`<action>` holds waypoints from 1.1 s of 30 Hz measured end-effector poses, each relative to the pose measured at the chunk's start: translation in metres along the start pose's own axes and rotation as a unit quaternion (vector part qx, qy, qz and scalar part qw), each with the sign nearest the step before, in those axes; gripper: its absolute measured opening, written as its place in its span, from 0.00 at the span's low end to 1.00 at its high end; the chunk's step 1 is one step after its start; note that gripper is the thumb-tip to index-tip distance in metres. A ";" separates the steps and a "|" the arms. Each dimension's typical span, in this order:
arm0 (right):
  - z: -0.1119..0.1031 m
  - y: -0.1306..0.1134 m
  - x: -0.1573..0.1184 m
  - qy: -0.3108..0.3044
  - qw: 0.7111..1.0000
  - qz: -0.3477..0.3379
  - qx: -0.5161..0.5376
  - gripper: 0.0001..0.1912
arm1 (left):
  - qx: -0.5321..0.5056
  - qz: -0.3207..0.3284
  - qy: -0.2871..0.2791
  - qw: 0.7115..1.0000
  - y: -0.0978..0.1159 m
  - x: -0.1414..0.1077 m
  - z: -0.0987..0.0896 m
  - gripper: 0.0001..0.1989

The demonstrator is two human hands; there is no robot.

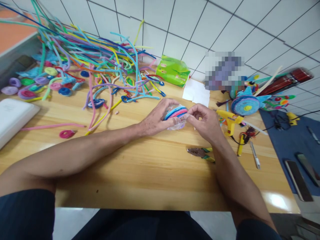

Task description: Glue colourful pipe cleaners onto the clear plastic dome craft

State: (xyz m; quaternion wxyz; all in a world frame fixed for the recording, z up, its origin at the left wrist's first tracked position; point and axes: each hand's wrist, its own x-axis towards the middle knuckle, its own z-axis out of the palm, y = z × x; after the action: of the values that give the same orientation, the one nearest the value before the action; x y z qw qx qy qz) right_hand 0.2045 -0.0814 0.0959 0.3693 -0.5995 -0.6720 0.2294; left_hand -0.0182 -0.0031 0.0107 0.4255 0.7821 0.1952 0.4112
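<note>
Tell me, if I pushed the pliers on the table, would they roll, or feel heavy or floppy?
The pliers probably won't roll, since they lie flat on the table. They'd likely feel heavy for their size and stiff, because their head looks like metal.

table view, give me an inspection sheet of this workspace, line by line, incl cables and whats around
Surface: light wood table, glare at its near right corner.
Job's things: striped piece, blue and pink bands over a clear-looking part.
Clutter: tangled fuzzy stems and coils at left; pliers, glue gun and pen at right.
Grips: bare hands; left grip holds the striped piece, right grip is at its right edge, firmness unclear.
Cables: dark cord at the glue gun's handle, its full run unclear.
Surroundings: white tiled wall behind, blue mat at right.
</note>
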 end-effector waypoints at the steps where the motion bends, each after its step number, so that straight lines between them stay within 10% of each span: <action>1: 0.000 0.000 0.000 -0.001 1.000 0.000 0.002 0.07 | 0.001 0.000 -0.001 1.000 -0.001 0.000 0.000 0.32; 33: -0.009 0.007 0.004 -0.036 0.999 0.006 -0.020 0.07 | -0.037 -0.064 0.038 0.997 0.014 0.002 0.002 0.26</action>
State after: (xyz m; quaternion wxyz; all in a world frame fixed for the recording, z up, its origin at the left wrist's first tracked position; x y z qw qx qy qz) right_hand 0.2156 -0.0773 0.0971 0.3315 -0.6020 -0.6860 0.2391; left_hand -0.0155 -0.0105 0.0226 0.4722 0.7357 0.2455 0.4190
